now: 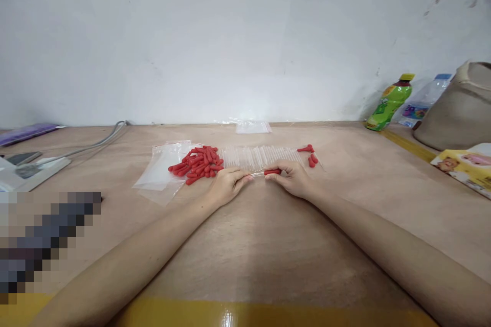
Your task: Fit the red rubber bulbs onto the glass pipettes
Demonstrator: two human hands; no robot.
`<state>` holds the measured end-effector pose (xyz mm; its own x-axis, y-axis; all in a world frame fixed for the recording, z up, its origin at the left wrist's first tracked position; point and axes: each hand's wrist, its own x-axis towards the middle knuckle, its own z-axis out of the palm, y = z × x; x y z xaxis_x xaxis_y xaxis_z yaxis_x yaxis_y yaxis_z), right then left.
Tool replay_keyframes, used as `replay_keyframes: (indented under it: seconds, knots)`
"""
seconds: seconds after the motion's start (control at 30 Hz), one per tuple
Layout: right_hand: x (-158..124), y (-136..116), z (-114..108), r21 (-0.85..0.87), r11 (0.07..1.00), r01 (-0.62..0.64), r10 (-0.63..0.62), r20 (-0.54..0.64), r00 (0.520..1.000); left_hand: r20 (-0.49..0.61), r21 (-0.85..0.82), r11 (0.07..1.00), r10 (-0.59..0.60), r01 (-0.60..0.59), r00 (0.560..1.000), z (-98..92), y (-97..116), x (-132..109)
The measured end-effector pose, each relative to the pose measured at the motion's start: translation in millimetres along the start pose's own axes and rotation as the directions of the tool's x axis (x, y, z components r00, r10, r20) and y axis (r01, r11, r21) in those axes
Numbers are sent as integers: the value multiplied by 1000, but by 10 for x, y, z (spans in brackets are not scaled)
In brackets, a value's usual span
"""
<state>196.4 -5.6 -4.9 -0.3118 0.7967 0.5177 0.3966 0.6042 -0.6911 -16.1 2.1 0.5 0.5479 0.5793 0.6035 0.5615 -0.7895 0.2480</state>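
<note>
Red rubber dropper bulb [272, 171], 1 pc: pinched in right hand [291, 178] fingertips, mid-table, just in front of the tube row. Clear slim tube [256, 174], 1 pc: pinched by left hand [227, 184], end meeting bulb. Step, prob.: capping tube w/ bulb. Next calls for straight push, tube kept level, no bending. Stock on brown wooden table [268, 245]: heap of red bulbs [199, 163], approx. 30+, exact no. unclear; row of clear tubes [261, 156], dozens; loose red bulbs [311, 161] at right, 3; clear plastic bags [161, 168] at left, 2.
</note>
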Motion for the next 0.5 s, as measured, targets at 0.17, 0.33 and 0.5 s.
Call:
replay_keyframes:
  seconds: [0.17,0.33,0.5]
  knots:
    - [131,-7,-95,359,919,-161,236,-174,956,-24,-12,999,-30,30,999,-23,6,-13]
    - [314,161,-690,488,853,-182,406,-404,820,-10,-5,997,-72,72,997,-15,-3,-11]
    - [220,684,-1192,103,869,-484,452,-566,690,33,-3,997,-73,73,997,-2,10,3]
